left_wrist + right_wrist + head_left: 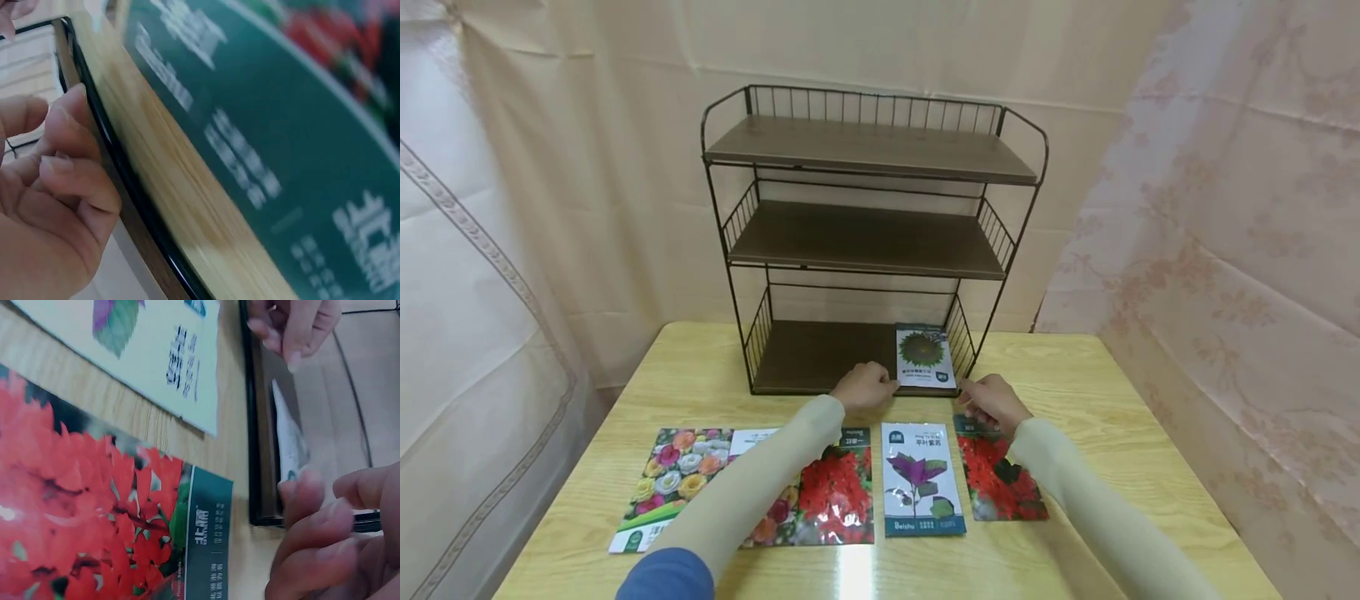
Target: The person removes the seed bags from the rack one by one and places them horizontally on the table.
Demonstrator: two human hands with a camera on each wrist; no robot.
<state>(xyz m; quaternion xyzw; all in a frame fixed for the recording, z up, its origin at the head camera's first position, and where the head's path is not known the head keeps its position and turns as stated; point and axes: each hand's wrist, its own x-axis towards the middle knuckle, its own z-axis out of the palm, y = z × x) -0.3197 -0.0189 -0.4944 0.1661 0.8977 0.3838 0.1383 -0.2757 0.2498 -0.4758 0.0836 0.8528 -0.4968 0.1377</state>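
A sunflower seed packet [925,357] lies on the right end of the bottom shelf of a black wire rack [870,158]. My left hand [867,386] sits at the shelf's front edge, just left of that packet, its fingers [69,181] loosely curled beside the black rim [106,137] and holding nothing. At the shelf's right front corner my right hand [991,402] hovers with curled fingertips [312,506] next to the packet's edge [287,434]. Nothing is gripped there either. In the right wrist view the left hand [300,325] hangs over the shelf.
Several seed packets lie in a row on the wooden table [1112,400]: a multicolour flower one [677,479], a red flower one [835,496], a purple leaf one [921,479] and another red one [1000,479]. The rack's upper shelves are bare. Curtains surround the table.
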